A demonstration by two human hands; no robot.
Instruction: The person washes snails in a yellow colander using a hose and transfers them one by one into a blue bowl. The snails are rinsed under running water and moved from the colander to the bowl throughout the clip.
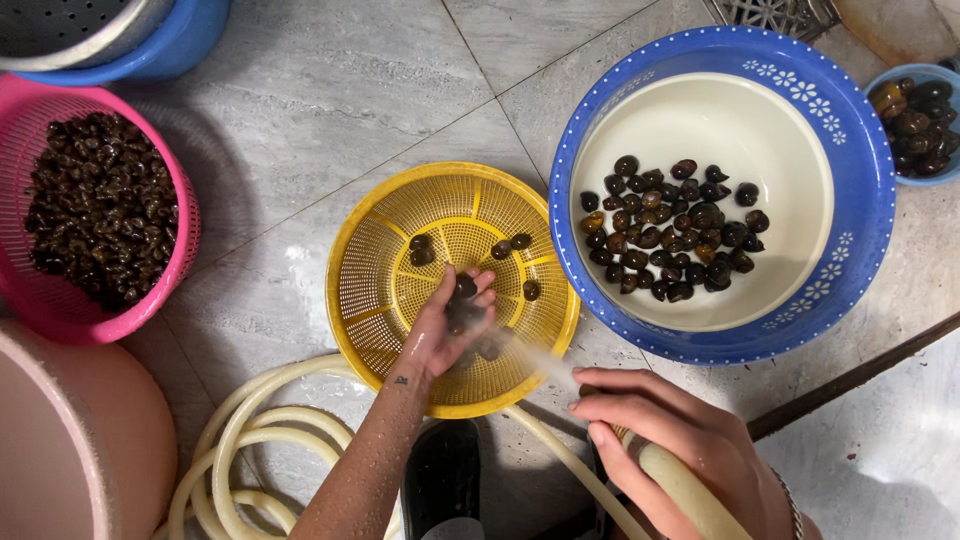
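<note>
the left hand point(447, 325) is cupped palm-up over the yellow colander point(365, 290), fingers curled loosely around a few dark snails point(465, 290). the right hand point(665, 440) is closed around the end of a pale hose point(690, 495), thumb pressed near the mouth so a thin spray of water point(535, 355) shoots across to the left palm. more snails lie loose in the colander, and a bigger batch sits in the blue and white basin point(860, 200) just to its right. a pink basket point(185, 215) heaped with snails stands well to the left on the tiled floor point(330, 100).

to rinse well, the person would do best to keep the cupped hand low, inside the colander's rim, so anything that slips lands in the mesh and the runoff drains through it. loosening and rolling the fingers would let the spray reach every shell. the jet should stay angled at the palm, not at the basin, so dirty splash does not reach the batch lying there.
</note>
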